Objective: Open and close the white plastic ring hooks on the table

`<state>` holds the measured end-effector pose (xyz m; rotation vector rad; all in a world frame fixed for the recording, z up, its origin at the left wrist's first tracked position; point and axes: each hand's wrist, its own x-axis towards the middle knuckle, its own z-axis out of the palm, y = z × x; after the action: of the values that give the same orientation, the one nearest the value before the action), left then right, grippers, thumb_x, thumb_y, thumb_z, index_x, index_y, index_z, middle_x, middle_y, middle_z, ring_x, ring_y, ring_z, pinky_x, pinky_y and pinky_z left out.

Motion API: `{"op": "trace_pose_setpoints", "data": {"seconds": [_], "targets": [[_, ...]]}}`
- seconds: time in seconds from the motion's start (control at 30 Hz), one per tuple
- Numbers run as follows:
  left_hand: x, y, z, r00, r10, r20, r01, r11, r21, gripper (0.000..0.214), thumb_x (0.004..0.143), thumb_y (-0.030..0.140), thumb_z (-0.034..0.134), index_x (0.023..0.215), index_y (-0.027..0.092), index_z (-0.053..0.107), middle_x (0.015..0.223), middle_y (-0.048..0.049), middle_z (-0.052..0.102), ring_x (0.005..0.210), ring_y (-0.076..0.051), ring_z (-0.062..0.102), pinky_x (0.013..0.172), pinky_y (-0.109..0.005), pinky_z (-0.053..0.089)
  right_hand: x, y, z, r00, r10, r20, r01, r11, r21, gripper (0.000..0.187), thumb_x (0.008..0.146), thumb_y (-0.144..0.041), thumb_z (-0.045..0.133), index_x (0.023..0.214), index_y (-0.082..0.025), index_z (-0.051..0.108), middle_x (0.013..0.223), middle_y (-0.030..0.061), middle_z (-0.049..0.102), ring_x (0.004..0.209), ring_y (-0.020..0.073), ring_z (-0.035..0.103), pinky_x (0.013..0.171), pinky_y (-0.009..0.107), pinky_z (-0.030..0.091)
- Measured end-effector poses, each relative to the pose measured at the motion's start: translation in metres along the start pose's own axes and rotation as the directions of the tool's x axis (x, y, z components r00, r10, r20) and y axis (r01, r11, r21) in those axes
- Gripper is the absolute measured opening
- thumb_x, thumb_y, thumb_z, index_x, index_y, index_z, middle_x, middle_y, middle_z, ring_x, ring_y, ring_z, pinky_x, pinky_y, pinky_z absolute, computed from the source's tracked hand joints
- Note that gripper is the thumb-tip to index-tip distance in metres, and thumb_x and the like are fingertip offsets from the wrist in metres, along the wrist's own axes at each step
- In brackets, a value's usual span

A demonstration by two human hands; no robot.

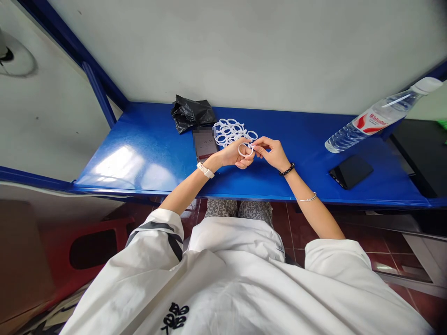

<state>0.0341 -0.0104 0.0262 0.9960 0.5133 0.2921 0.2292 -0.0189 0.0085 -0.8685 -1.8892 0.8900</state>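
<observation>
My left hand (pixel 234 154) is closed on a white ring (pixel 239 150), which looks like a plain band or hair tie. The ring stands up in front of the palm, above the blue table. My right hand (pixel 274 152) pinches the ring's right side with thumb and fingertips, so both hands touch it at once. Just beyond my left hand lies a loose pile of similar white rings (pixel 226 132). What exactly sits between the right fingertips is too small to make out.
A phone with a lit screen (pixel 204 142) lies beside the pile, with a crumpled black plastic bag (pixel 193 114) behind it. Toward the right are a water bottle (pixel 372 122), a dark phone (pixel 351 171) and a black flat object (pixel 421 151). A wall borders the blue table (pixel 153 135).
</observation>
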Motion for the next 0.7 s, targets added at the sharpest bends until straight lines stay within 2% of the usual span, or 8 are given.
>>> {"op": "trace_pose_setpoints", "data": {"seconds": [0.2,0.4,0.6,0.7], "targets": [[-0.0005,0.0012,0.0013,0.999,-0.039,-0.025,0.037,0.998,-0.049,0.067,0.106,0.049,0.019,0.050,0.019,0.039,0.044,-0.0014,0.032,0.035,-0.009,0.028,0.032,-0.019,0.029,-0.0010,-0.0037,0.0032,0.999,-0.035,0.015,0.035,0.999,-0.023,0.050,0.093,-0.072,0.064,0.083,-0.023,0.062,0.063,-0.0019,0.063,0.053,0.0146,0.058,0.056,0.030,0.051],[-0.0017,0.0016,0.0038,0.997,-0.046,-0.054,0.043,0.998,-0.050,0.065,0.107,0.043,0.016,0.051,0.019,0.039,0.045,-0.0012,0.032,0.036,-0.008,0.028,0.032,-0.019,0.029,-0.0014,-0.0046,0.0024,0.997,-0.061,0.049,0.064,0.995,-0.073,0.050,0.097,-0.070,0.059,0.081,-0.024,0.057,0.063,-0.0016,0.062,0.053,0.0154,0.057,0.057,0.030,0.049],[-0.0003,-0.0015,0.0030,0.998,0.016,-0.061,-0.015,1.000,0.011,0.064,0.101,0.060,0.039,0.051,0.020,0.040,0.047,-0.0014,0.033,0.038,-0.009,0.026,0.032,-0.022,0.027,-0.0014,-0.0065,0.0018,0.998,-0.051,0.042,0.055,0.994,-0.091,0.051,0.096,-0.073,0.058,0.079,-0.025,0.056,0.062,-0.0017,0.059,0.054,0.0160,0.056,0.057,0.031,0.047],[0.0017,-0.0039,0.0010,0.995,0.074,-0.062,-0.071,0.996,0.047,0.067,0.098,0.068,0.043,0.050,0.021,0.040,0.048,-0.0018,0.033,0.039,-0.009,0.025,0.032,-0.023,0.024,-0.0015,-0.0075,0.0027,1.000,-0.024,0.015,0.026,0.995,-0.100,0.053,0.094,-0.076,0.057,0.078,-0.026,0.056,0.062,-0.0013,0.059,0.054,0.0169,0.056,0.058,0.032,0.048]]}}
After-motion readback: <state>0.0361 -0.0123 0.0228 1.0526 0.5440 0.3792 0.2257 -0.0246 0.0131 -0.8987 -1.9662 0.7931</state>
